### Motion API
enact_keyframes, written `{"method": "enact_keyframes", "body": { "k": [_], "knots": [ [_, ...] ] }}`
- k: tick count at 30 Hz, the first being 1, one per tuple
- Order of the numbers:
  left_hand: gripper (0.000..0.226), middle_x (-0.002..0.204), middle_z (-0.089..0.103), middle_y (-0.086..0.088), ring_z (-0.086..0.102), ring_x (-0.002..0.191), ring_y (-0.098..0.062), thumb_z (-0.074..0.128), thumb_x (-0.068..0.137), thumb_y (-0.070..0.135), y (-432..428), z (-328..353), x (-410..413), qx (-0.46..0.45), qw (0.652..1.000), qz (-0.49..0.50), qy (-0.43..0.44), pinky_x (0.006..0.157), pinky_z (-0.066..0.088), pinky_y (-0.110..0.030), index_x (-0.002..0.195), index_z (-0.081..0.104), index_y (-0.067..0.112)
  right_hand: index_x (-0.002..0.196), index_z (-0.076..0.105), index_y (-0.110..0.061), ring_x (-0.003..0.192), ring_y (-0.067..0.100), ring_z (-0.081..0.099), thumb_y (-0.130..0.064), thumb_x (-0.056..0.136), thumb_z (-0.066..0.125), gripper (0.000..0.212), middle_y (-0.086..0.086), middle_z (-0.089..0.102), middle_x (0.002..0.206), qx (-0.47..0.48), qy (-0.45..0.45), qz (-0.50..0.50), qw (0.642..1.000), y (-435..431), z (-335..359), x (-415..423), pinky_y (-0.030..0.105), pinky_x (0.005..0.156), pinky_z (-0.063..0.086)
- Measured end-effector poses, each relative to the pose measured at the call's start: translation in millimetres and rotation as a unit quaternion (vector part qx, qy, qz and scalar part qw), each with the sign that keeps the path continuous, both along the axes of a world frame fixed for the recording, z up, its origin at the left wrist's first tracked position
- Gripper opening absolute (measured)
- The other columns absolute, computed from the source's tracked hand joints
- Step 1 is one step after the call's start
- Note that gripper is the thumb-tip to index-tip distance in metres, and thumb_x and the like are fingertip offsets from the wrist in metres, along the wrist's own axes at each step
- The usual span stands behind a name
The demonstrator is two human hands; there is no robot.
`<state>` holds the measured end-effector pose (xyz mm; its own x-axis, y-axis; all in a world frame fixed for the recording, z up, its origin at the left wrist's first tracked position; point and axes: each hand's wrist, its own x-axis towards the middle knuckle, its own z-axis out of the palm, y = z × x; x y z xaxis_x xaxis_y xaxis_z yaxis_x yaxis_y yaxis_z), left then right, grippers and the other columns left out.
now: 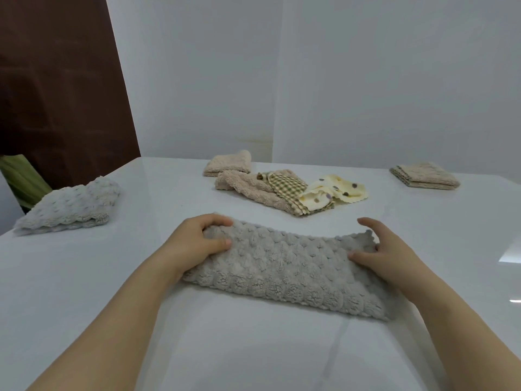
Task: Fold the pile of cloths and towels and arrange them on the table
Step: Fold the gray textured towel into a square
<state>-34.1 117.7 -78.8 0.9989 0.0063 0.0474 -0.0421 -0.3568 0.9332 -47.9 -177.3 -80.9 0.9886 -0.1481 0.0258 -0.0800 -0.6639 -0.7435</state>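
Observation:
A grey fluffy towel (284,266) lies folded into a long strip on the white table (239,348), right in front of me. My left hand (197,241) grips its left end, fingers curled over the far corner and thumb on top. My right hand (386,249) pinches its right end, with the forefinger lifted above the edge. Behind the towel sits a loose pile: a beige fleece towel (251,190), a green checked cloth (284,184) and a pale yellow spotted cloth (335,193).
A folded whitish towel (70,207) lies near the left table edge. A folded beige towel (229,163) sits at the back, and a folded beige cloth (424,174) at the back right. A dark brown panel (56,80) stands behind left.

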Motion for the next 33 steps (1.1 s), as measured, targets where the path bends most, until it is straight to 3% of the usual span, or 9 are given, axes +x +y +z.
{"method": "enact_keyframes", "body": {
  "k": [4, 8, 13, 16, 20, 25, 27, 30, 33],
  "knots": [
    [0.044, 0.106, 0.055, 0.012, 0.055, 0.088, 0.002, 0.072, 0.077, 0.005, 0, 0, 1, -0.031, 0.999, -0.008, -0.007, 0.074, 0.046, -0.017, 0.109, 0.058, 0.032, 0.134, 0.034, -0.038, 0.063, 0.029, 0.059, -0.016, 0.091, 0.055, 0.052, 0.009, 0.06, 0.093, 0.076, -0.076, -0.037, 0.994, 1, 2, 1, 0.032, 0.053, 0.048],
    [0.062, 0.132, 0.046, 0.005, 0.049, 0.109, -0.011, 0.069, 0.08, 0.022, -5, -6, 1, 0.201, 0.98, 0.0, -0.012, 0.092, 0.037, -0.022, 0.134, 0.041, 0.031, 0.142, 0.019, -0.036, 0.065, 0.023, 0.057, -0.019, 0.092, 0.049, 0.061, 0.005, 0.061, 0.081, 0.017, -0.026, -0.031, 0.999, 2, 0, 0, 0.032, 0.056, 0.045],
    [0.065, 0.155, 0.01, 0.004, 0.023, 0.137, -0.023, 0.058, 0.083, 0.05, -12, -4, -5, 0.457, 0.884, 0.074, -0.065, 0.103, 0.033, -0.036, 0.14, 0.032, 0.033, 0.137, 0.025, -0.041, 0.076, 0.019, 0.055, -0.022, 0.081, 0.059, 0.068, -0.007, 0.05, 0.074, -0.116, 0.033, -0.013, 0.993, 7, 5, -4, 0.037, 0.078, 0.049],
    [0.059, 0.157, 0.007, 0.004, 0.007, 0.144, -0.018, 0.047, 0.089, 0.049, -30, -8, -8, 0.462, 0.875, 0.013, -0.144, 0.114, 0.016, -0.035, 0.142, 0.03, 0.031, 0.132, 0.034, -0.039, 0.071, 0.018, 0.054, -0.011, 0.08, 0.054, 0.062, -0.003, 0.051, 0.068, -0.098, -0.02, -0.018, 0.995, 10, -1, -1, 0.037, 0.069, 0.047],
    [0.057, 0.158, 0.005, 0.007, 0.0, 0.145, -0.015, 0.025, 0.095, 0.054, -53, -22, -8, 0.501, 0.858, -0.093, -0.055, 0.117, 0.003, -0.044, 0.146, 0.015, 0.032, 0.137, 0.031, -0.034, 0.078, 0.025, 0.053, -0.014, 0.089, 0.047, 0.054, 0.0, 0.053, 0.078, -0.09, -0.075, -0.052, 0.992, 13, -5, 1, 0.038, 0.07, 0.046],
    [0.056, 0.158, 0.006, 0.004, -0.002, 0.146, -0.018, 0.02, 0.096, 0.051, -69, -24, -15, 0.521, 0.851, -0.037, -0.048, 0.115, 0.0, -0.048, 0.147, 0.012, 0.028, 0.137, 0.031, -0.026, 0.082, 0.025, 0.056, -0.036, 0.087, 0.051, 0.055, 0.005, 0.055, 0.092, -0.096, 0.046, -0.083, 0.991, 1, 1, 2, 0.037, 0.073, 0.05],
    [0.058, 0.158, 0.0, 0.003, -0.008, 0.145, -0.018, 0.018, 0.097, 0.049, -79, -22, -20, 0.534, 0.841, -0.035, -0.085, 0.115, -0.005, -0.048, 0.148, 0.007, 0.025, 0.133, 0.036, -0.028, 0.073, 0.021, 0.055, -0.032, 0.083, 0.055, 0.053, 0.005, 0.055, 0.091, -0.052, 0.063, -0.072, 0.994, -1, 4, 0, 0.032, 0.064, 0.048],
    [0.059, 0.158, 0.0, 0.007, -0.008, 0.145, -0.016, 0.016, 0.097, 0.05, -90, -23, -23, 0.519, 0.846, -0.09, -0.08, 0.115, -0.006, -0.046, 0.149, 0.005, 0.024, 0.125, 0.044, -0.025, 0.066, 0.016, 0.052, -0.015, 0.082, 0.056, 0.046, 0.004, 0.056, 0.081, 0.004, 0.002, -0.061, 0.998, 0, 1, 0, 0.027, 0.054, 0.038],
    [0.059, 0.158, 0.003, 0.008, -0.004, 0.145, -0.015, 0.014, 0.097, 0.05, -94, -26, -24, 0.514, 0.849, -0.113, -0.052, 0.115, -0.003, -0.046, 0.149, 0.006, 0.024, 0.124, 0.046, -0.02, 0.071, 0.016, 0.055, -0.009, 0.083, 0.059, 0.045, 0.006, 0.057, 0.085, 0.075, -0.094, -0.092, 0.989, 2, 0, 4, 0.027, 0.059, 0.041]
  ]
}}
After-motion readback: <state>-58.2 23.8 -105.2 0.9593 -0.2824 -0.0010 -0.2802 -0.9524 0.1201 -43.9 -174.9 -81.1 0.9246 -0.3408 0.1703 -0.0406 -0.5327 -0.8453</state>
